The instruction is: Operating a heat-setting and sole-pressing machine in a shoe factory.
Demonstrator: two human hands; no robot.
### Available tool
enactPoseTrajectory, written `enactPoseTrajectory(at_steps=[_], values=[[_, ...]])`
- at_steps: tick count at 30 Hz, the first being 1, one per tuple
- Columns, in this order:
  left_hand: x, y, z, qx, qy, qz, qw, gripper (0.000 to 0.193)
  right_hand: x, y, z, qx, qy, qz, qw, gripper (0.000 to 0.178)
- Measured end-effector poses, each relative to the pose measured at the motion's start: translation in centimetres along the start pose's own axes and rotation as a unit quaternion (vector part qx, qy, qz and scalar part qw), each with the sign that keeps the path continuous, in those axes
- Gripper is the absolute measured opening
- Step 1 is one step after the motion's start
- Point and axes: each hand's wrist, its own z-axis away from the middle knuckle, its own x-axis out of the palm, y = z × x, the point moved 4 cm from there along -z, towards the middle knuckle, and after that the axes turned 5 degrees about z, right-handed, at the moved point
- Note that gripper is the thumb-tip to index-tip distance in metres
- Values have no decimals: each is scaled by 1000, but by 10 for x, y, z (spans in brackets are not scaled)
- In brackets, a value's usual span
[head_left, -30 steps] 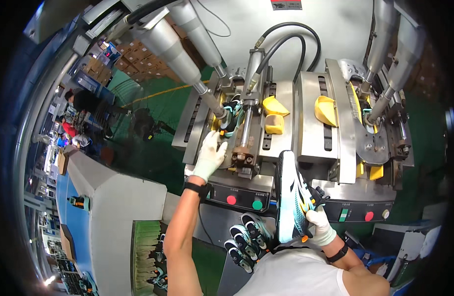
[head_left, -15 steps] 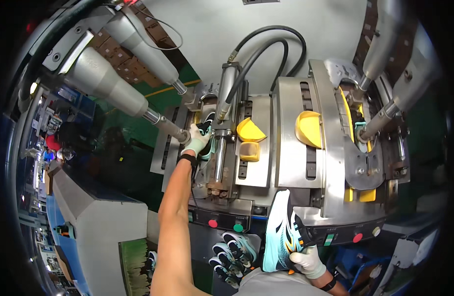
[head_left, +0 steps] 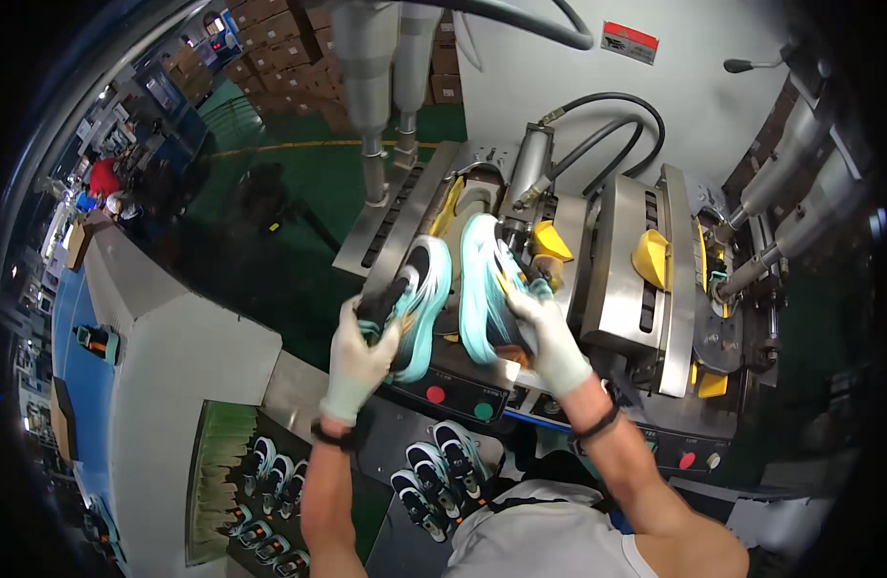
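My left hand (head_left: 359, 361), in a white glove, grips a black, white and teal sneaker (head_left: 426, 303) at its upper, the pale sole turned toward the right. In my gloved right hand (head_left: 549, 339) is a second sneaker (head_left: 479, 294) of the same colours, slightly smeared by motion, its teal sole turned left. The two shoes hang side by side, apart, over the left station of a metal pressing machine (head_left: 434, 178). That station's clamp stands raised, and a yellow pad (head_left: 447, 205) shows inside it.
Several sneakers stand on a dark shelf (head_left: 386, 525) before me; others sit by a green-curtained opening (head_left: 212, 472). A red button (head_left: 435, 394) lines the control panel. The right station (head_left: 728, 332) holds a shoe under its clamp. A blue conveyor (head_left: 82, 405) runs at left.
My left hand has lifted a sneaker out of the left station, whose press arms have risen. My right hand has brought its sneaker up and left beside it. The view has shifted left.
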Motion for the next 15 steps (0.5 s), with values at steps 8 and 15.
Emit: enactPoseTrajectory(at_steps=[8,15], values=[[-68,-71,248,-300,69,-18,951,47,-150,58,-321,-30,363,571,736,34],[-72,-109,469,-468,268,-174,824,58,-87,113,-342,-29,198,785,586,28]])
